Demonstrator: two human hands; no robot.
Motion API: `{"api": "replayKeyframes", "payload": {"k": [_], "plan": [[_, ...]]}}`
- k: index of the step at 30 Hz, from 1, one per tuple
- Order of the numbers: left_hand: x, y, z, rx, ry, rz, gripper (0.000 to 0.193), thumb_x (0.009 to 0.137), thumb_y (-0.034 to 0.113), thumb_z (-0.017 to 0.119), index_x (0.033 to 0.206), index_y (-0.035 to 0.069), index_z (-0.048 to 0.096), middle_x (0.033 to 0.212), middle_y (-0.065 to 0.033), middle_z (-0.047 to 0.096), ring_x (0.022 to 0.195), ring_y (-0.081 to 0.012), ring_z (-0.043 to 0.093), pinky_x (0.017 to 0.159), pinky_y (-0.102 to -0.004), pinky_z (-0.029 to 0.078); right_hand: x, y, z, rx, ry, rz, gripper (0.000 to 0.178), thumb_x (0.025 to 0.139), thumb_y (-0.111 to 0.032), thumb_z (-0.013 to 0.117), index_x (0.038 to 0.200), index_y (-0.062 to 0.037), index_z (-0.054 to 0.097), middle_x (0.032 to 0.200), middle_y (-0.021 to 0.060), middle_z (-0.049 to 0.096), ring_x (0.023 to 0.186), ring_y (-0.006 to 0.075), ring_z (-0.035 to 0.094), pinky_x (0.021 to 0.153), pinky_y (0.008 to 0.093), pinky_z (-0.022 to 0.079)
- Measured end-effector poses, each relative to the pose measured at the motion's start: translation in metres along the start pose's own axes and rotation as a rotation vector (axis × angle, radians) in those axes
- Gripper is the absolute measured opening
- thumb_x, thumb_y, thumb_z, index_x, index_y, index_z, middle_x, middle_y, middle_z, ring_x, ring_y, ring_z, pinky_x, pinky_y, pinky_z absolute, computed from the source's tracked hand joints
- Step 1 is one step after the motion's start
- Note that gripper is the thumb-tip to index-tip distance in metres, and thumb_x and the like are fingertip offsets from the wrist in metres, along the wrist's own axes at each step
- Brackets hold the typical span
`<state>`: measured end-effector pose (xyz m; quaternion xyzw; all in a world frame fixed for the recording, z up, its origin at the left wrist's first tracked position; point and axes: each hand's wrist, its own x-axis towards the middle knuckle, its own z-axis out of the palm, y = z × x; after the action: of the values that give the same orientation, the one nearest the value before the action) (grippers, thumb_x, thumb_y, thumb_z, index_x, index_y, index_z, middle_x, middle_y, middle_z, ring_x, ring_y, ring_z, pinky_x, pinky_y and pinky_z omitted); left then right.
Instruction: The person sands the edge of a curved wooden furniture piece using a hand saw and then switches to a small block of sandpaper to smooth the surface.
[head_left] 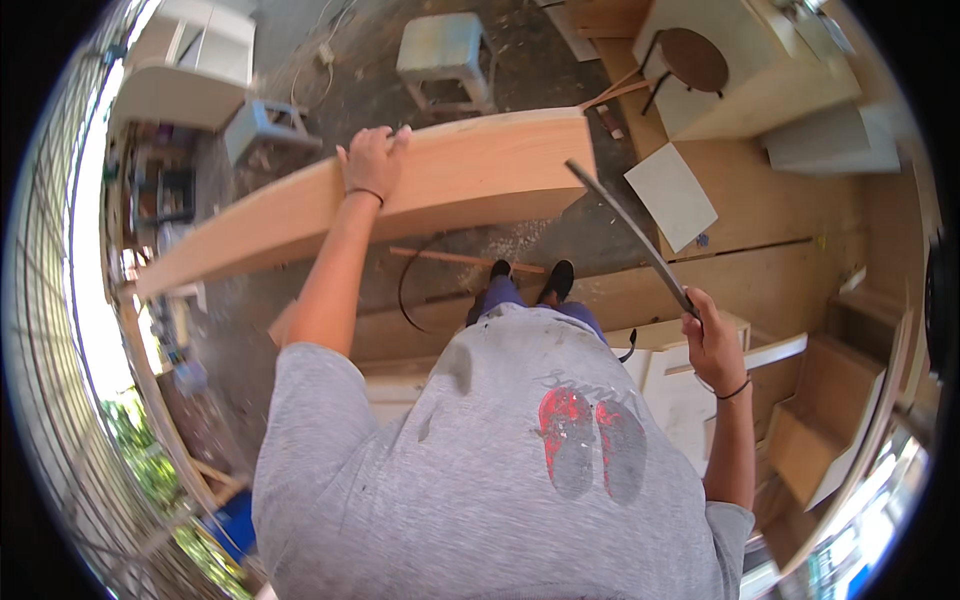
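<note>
Pale wood makes up the long beam (490, 160) that lies crosswise in front of the person, its left end reaching toward the barred window (50, 330) and its squared right end near the middle of the view. What bears it up cannot be told. The left grip (372, 165) lies over its top edge, fingers bent across; whether they pinch the wood or only rest on it, I cannot tell. A dark band (366, 193) circles that wrist.

The right grip (706, 335) is closed around the near end of a thin, dark grey bar (632, 228), held out to the right of the body. The bar slants up and to the left, and its far tip overlaps the beam's right end in view; whether the two touch is unclear.

Below the beam, two dark shoes (558, 280) stand on the floor (340, 110), with pale shavings (515, 240) scattered near them and a thin wooden strip (440, 257) lying just beside. Beyond the beam stand a pale stool (440, 48) and, farther left, a bluish stool (262, 128). At the right are a round brown seat (693, 60) on dark legs and a white board (672, 197) lying flat.
</note>
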<state>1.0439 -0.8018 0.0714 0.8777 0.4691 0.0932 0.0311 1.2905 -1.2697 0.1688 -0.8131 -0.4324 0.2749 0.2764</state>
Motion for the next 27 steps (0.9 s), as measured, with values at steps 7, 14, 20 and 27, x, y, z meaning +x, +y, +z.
{"api": "replayKeyframes", "payload": {"k": [7,14,20,27], "plan": [[0.001,0.002,0.003,0.027,-0.040,-0.024,0.059,0.093,0.059,0.040,0.099,0.009,0.069,0.111,-0.0120,0.067,0.110,-0.0312,0.057,0.107,-0.0519,0.029,0.132,-0.092,-0.042,-0.763,-0.357,-0.526,0.020,0.095,-0.025,0.055,0.086,-0.0067,0.052,0.061,0.0150,0.060,0.061,0.0372,0.061,0.055,0.0483,0.047],[0.007,0.027,-0.043,0.007,-0.215,-0.114,0.056,0.094,0.054,0.044,0.114,0.006,0.065,0.123,-0.0164,0.063,0.121,-0.0322,0.054,0.108,-0.0528,0.031,0.205,-0.164,-0.009,-1.140,-0.492,-0.703,0.021,0.097,-0.024,0.050,0.093,-0.0036,0.054,0.066,0.0150,0.063,0.066,0.0335,0.066,0.058,0.0457,0.052],[0.004,0.024,-0.036,0.023,-0.144,-0.110,0.058,0.095,0.054,0.039,0.107,0.006,0.069,0.116,-0.0177,0.066,0.118,-0.0324,0.057,0.106,-0.0522,0.033,0.214,-0.140,0.022,-1.272,-0.625,-0.641,0.017,0.096,-0.019,0.048,0.092,-0.0043,0.054,0.074,0.0151,0.066,0.071,0.0345,0.067,0.063,0.0464,0.053],[0.004,0.021,-0.031,0.041,-0.146,-0.128,0.060,0.095,0.054,0.038,0.111,0.004,0.067,0.119,-0.0170,0.065,0.119,-0.0316,0.056,0.107,-0.0513,0.032,0.215,-0.131,0.002,-1.327,-0.614,-0.498,0.016,0.095,-0.020,0.048,0.096,-0.0046,0.054,0.075,0.0164,0.066,0.074,0.0366,0.066,0.064,0.0489,0.053]]}}
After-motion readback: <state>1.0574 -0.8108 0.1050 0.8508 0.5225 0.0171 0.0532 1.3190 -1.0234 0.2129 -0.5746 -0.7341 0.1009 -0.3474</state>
